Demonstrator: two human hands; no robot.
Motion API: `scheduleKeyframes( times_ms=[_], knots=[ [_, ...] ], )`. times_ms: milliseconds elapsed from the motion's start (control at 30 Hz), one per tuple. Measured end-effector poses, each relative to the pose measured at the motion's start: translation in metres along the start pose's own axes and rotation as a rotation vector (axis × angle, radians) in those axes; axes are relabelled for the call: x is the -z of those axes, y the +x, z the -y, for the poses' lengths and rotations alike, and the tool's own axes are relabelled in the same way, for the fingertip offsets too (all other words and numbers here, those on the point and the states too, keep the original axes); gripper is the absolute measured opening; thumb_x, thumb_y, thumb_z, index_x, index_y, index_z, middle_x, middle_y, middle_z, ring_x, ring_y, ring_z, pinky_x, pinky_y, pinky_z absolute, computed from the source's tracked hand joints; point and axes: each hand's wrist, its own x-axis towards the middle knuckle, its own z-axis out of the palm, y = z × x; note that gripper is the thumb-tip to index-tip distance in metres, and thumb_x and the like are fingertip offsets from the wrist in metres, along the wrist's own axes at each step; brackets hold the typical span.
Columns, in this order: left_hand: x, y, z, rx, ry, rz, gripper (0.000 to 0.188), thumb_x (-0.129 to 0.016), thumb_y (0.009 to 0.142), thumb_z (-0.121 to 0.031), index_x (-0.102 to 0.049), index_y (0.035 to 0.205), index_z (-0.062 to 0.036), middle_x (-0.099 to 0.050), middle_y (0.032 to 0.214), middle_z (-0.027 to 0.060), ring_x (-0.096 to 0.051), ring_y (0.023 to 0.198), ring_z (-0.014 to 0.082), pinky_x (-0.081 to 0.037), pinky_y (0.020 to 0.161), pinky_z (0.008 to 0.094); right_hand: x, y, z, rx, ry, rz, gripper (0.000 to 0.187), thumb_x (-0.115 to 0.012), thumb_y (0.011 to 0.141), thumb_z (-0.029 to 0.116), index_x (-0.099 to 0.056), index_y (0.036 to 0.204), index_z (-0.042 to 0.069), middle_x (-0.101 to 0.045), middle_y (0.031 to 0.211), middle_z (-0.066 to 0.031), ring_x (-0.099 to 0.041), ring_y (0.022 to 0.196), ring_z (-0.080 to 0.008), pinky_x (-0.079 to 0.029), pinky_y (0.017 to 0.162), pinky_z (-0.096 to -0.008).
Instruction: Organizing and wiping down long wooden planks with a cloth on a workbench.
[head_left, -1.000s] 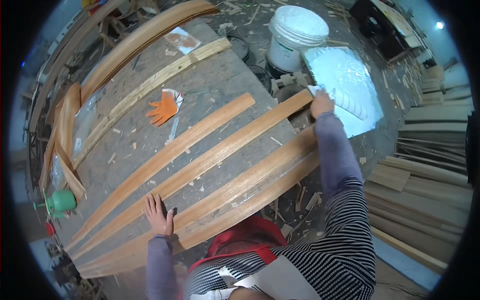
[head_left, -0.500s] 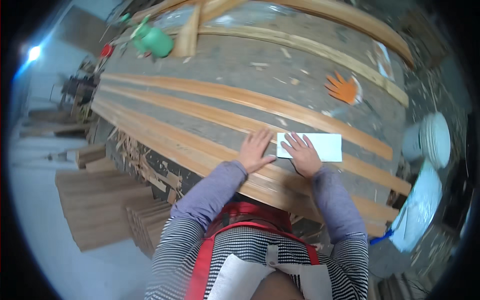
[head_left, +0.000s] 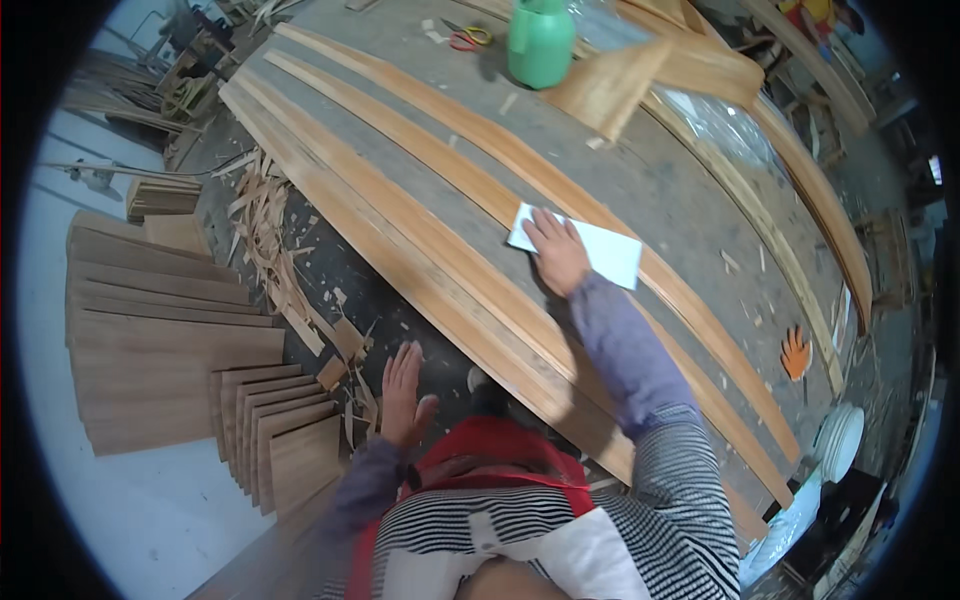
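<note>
Flat on a white rectangular sheet [head_left: 610, 250] rests my right hand [head_left: 560, 252], its fingers stretched over the sheet's left part. Under the sheet runs a long, slim wooden strip [head_left: 420, 155], one of several lying lengthwise on the grey worktable [head_left: 650, 170]. A thin dark edge shows below the sheet; what it is made of I cannot make out. My left hand [head_left: 403, 398] is off the table, in front of its near edge, fingers extended and holding nothing. Closest to that hand are wood offcuts [head_left: 345, 340] and the near wooden strips [head_left: 440, 330].
A green plastic bottle [head_left: 540, 45] stands at the back beside a wooden board [head_left: 612, 85] and red-handled scissors [head_left: 470, 38]. An orange glove [head_left: 795, 353] lies at the right, near a white bucket [head_left: 840, 440]. Stacked wooden panels [head_left: 160, 350] stand on the left.
My left hand has left the strips and come back past the table's near edge. The right hand and white sheet have moved left along the strip. The view has turned leftward.
</note>
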Motion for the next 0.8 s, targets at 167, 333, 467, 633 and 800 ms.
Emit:
scheduleKeyframes(
  times_ms=[167,333,467,633,800],
  knots=[
    [0.063,-0.061,0.118,0.274,-0.089,0.025,0.081,-0.044,0.102,-0.058,-0.037,0.154,0.0037,-0.041,0.157,0.0255,-0.033,0.150,0.0406,-0.022,0.124,0.0497,-0.029,0.086,0.038,0.090,-0.010,-0.034,0.067,-0.063,0.082,0.002,-0.050,0.147,0.008,-0.042,0.160,-0.0152,-0.037,0.151,-0.0316,-0.031,0.120,-0.0550],
    [0.123,-0.107,0.196,0.608,-0.032,-0.129,0.074,-0.045,0.104,-0.049,-0.036,0.155,0.0043,-0.040,0.157,0.0271,-0.035,0.148,0.0428,-0.026,0.123,0.0454,-0.023,0.060,0.040,0.039,0.015,0.086,0.069,-0.060,0.079,-0.002,-0.052,0.146,0.007,-0.041,0.162,-0.0150,-0.035,0.153,-0.0301,-0.028,0.122,-0.0547],
    [0.186,-0.037,0.240,0.482,0.071,-0.165,0.071,-0.046,0.105,-0.045,-0.035,0.155,0.0040,-0.039,0.158,0.0268,-0.036,0.148,0.0424,-0.026,0.123,0.0444,-0.066,0.201,0.104,0.071,0.026,-0.051,0.068,-0.060,0.078,-0.001,-0.052,0.145,0.007,-0.043,0.159,-0.0154,-0.037,0.151,-0.0304,-0.027,0.121,-0.0560],
    [0.255,0.164,0.275,0.154,0.145,-0.127,0.078,-0.049,0.103,-0.053,-0.036,0.154,0.0046,-0.040,0.157,0.0278,-0.034,0.148,0.0447,-0.029,0.122,0.0467,-0.126,0.398,0.148,-0.005,0.061,-0.144,0.061,-0.059,0.081,0.002,-0.054,0.142,0.007,-0.044,0.159,-0.0136,-0.038,0.150,-0.0288,-0.028,0.120,-0.0576],
    [0.314,0.209,0.337,0.238,0.072,-0.041,0.075,-0.053,0.102,-0.048,-0.037,0.153,0.0042,-0.041,0.156,0.0274,-0.035,0.148,0.0438,-0.030,0.122,0.0465,-0.120,0.423,0.178,0.034,0.141,-0.025,0.057,-0.059,0.083,0.002,-0.056,0.140,0.008,-0.044,0.160,-0.0112,-0.037,0.151,-0.0271,-0.028,0.121,-0.0557]
  ],
)
